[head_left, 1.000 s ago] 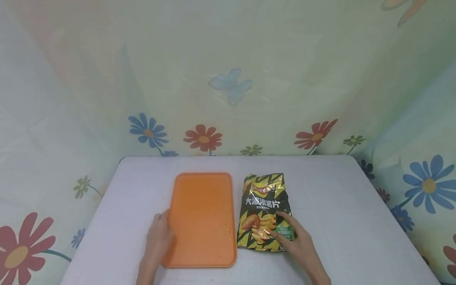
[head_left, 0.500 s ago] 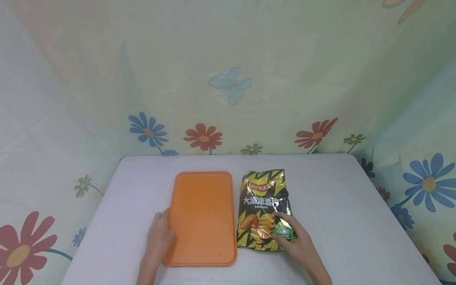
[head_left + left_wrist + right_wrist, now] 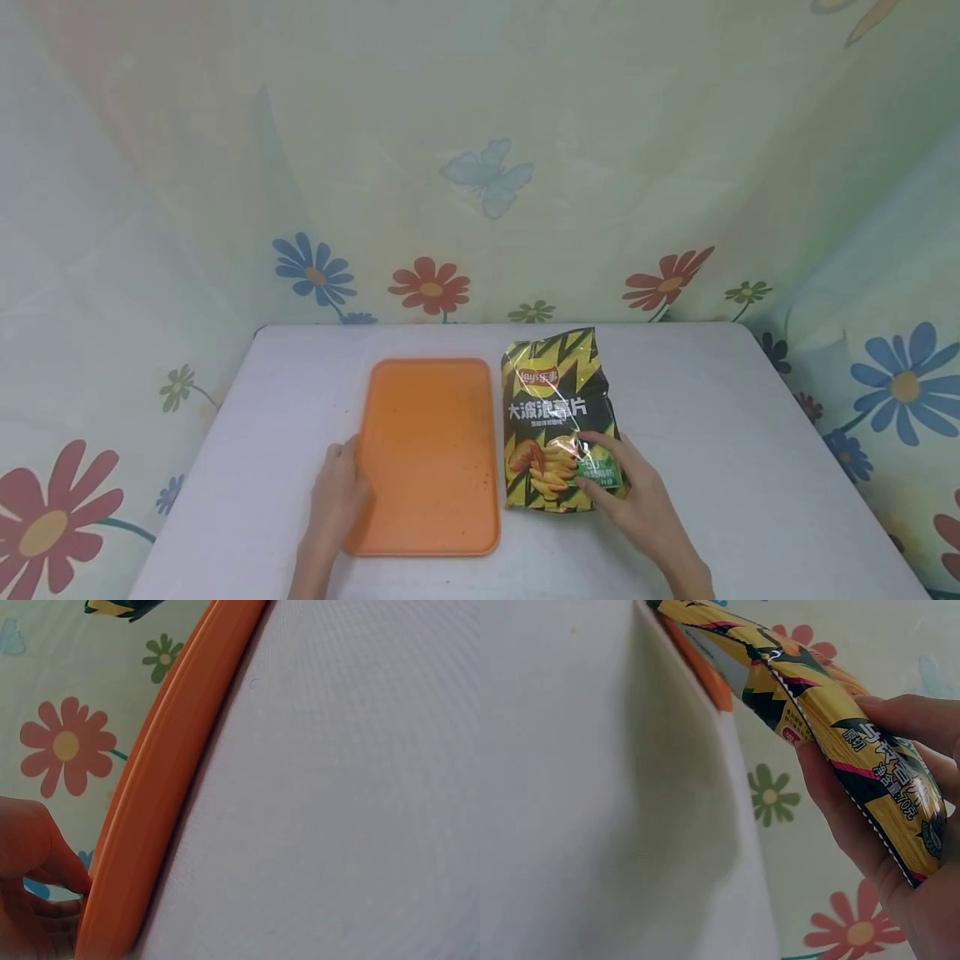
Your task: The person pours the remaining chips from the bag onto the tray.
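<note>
An orange tray [image 3: 427, 454] lies in the left middle of the table in the head view. My left hand [image 3: 335, 497] holds its left edge; in the left wrist view, thumb and fingers [image 3: 64, 870] pinch the rim. My right hand [image 3: 639, 502] grips the lower right part of a black and yellow bag of potato chips [image 3: 546, 392], just right of the tray. Seen from the right wrist, the bag [image 3: 855, 757] is off the table, with the thumb on one face and fingers behind the other. Its top end tilts upward.
A white cloth covers the table [image 3: 720, 417]. Small dark crumbs lie on the tray. Behind and beside the table hangs a pale curtain [image 3: 585, 167] printed with flowers and a butterfly.
The chip bag has risen off the table in my right hand, its top end moving upward and away. The left hand and tray have stayed in place.
</note>
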A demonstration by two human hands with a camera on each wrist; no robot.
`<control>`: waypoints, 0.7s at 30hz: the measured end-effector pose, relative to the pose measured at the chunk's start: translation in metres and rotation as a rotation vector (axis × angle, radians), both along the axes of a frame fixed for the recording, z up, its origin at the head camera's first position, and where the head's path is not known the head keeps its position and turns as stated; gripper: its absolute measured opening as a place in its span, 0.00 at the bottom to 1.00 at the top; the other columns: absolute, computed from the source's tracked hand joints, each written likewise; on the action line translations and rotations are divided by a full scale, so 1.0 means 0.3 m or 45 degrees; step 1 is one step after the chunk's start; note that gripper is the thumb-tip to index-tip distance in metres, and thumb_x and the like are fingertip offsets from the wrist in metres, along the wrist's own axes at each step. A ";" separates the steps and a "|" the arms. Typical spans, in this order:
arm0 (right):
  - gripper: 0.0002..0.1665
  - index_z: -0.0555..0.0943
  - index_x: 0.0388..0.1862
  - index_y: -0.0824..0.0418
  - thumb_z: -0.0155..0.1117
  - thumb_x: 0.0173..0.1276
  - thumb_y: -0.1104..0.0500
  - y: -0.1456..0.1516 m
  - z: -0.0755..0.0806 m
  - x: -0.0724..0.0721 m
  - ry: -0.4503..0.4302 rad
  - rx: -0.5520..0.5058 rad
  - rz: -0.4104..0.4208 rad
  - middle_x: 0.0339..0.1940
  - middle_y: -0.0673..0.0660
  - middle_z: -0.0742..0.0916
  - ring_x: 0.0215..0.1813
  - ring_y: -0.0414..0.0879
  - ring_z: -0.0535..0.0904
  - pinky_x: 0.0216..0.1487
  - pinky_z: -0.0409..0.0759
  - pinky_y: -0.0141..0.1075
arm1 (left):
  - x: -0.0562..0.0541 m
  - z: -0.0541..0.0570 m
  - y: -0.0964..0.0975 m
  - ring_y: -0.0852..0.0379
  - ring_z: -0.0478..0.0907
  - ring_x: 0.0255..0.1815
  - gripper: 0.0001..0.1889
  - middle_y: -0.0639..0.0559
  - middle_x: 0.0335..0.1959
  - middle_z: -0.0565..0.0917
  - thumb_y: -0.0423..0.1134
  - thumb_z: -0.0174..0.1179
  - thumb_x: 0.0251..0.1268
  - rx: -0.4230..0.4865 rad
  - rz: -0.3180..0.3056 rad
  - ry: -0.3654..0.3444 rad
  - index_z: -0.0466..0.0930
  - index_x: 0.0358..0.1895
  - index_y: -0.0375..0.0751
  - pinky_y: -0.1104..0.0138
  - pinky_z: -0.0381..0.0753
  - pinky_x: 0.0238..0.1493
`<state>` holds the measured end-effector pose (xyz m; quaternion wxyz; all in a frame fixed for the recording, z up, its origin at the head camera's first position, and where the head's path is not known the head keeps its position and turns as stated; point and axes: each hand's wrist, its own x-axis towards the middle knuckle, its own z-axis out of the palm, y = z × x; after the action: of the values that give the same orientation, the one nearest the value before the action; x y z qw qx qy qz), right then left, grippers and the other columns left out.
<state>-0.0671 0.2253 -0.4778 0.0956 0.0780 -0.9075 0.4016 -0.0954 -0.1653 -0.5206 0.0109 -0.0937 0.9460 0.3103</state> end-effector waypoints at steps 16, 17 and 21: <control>0.43 0.79 0.65 0.52 0.82 0.49 0.72 -0.073 0.144 -0.039 0.289 0.245 0.219 0.55 0.52 0.83 0.51 0.46 0.83 0.47 0.88 0.39 | 0.002 -0.003 -0.010 0.50 0.74 0.39 0.27 0.33 0.49 0.77 0.23 0.51 0.68 0.026 -0.024 0.045 0.67 0.71 0.24 0.57 0.79 0.41; 0.43 0.79 0.65 0.52 0.82 0.49 0.72 -0.078 0.154 -0.044 0.300 0.254 0.251 0.54 0.52 0.83 0.50 0.45 0.83 0.46 0.88 0.38 | 0.002 -0.002 -0.010 0.50 0.73 0.39 0.27 0.33 0.49 0.77 0.23 0.51 0.68 0.028 -0.025 0.047 0.67 0.71 0.24 0.57 0.79 0.40; 0.42 0.79 0.65 0.51 0.81 0.51 0.72 -0.100 0.198 -0.061 0.301 0.300 0.372 0.50 0.49 0.82 0.44 0.40 0.80 0.38 0.85 0.31 | 0.000 0.004 -0.010 0.50 0.74 0.39 0.26 0.33 0.49 0.77 0.23 0.51 0.69 0.027 -0.029 0.040 0.68 0.71 0.23 0.56 0.80 0.41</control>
<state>-0.0855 0.1953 -0.4185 0.1324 0.2658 -0.9096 0.2905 -0.0953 -0.1683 -0.5195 0.0005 -0.0781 0.9437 0.3215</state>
